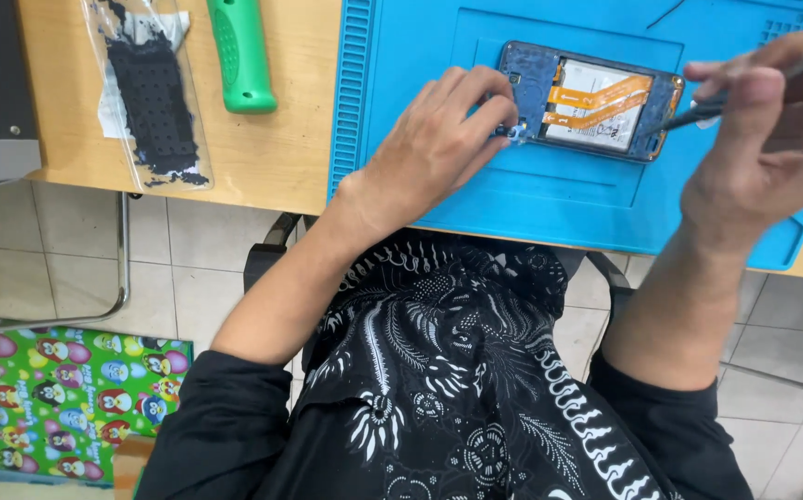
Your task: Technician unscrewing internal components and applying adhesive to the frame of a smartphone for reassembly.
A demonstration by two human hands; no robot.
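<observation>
At the right end of the opened phone (589, 100), my right hand (772, 139) has its grip closed on a thin dark tool (698, 116), pinched between thumb and fingers, the tip pointing left and resting at the phone's right edge. The phone lies just left of that grip, its long axis running left to right across the blue mat (401, 56), tilted a little downward toward the right. Its back is off: I can see a white battery and 2 orange ribbon cables (596, 102) crossing it slantwise inside the dark blue frame.

My left hand (439, 143) sits at the phone's other end, fingertips curled down onto the left lower corner, pressing or steadying it; whether a small part is pinched between them I cannot tell. So each hand holds 1 end, and the right one is nearer to the tool's working point.

Nothing stands between tool tip and phone; only my own thumb hides part of the shaft.

Further out, left of the mat on the wooden bench (272, 157), a green handle (239, 51) lies well apart from my hands, and beside it a clear plastic bag (147, 93) with a black perforated strip inside. Below the bench edge are my patterned black shirt and the tiled floor (188, 278).
</observation>
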